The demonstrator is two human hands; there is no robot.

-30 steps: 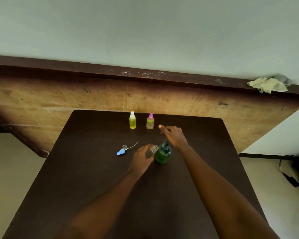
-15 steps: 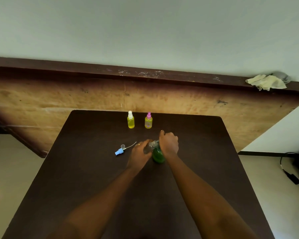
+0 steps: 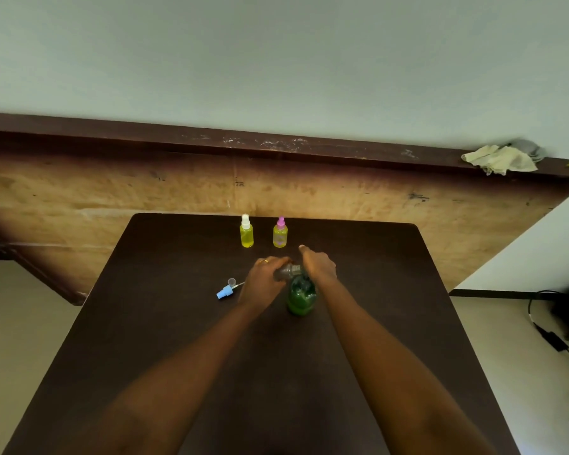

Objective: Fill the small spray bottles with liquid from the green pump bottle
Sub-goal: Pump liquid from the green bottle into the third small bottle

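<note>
The green pump bottle (image 3: 301, 295) stands upright in the middle of the dark table (image 3: 178, 323). My right hand (image 3: 319, 266) lies over its pump head, fingers curled down around it, and hides the head. My left hand (image 3: 263, 280) grips a small clear spray bottle (image 3: 288, 270) without its cap, tilted with its neck against the pump's spout. A blue spray cap (image 3: 225, 290) with its tube lies on the table left of my left hand. Two small bottles of yellow liquid stand farther back, one white-capped (image 3: 246, 233) and one pink-capped (image 3: 280, 234).
A wooden board (image 3: 112, 192) leans along the table's far edge, topped by a dark ledge with a crumpled cloth (image 3: 500, 159) on it. A black cable and adapter (image 3: 552, 339) lie on the floor to the right.
My right hand came down from above the pump onto the pump head. My left hand brought the clear bottle up and closer to the spout.
</note>
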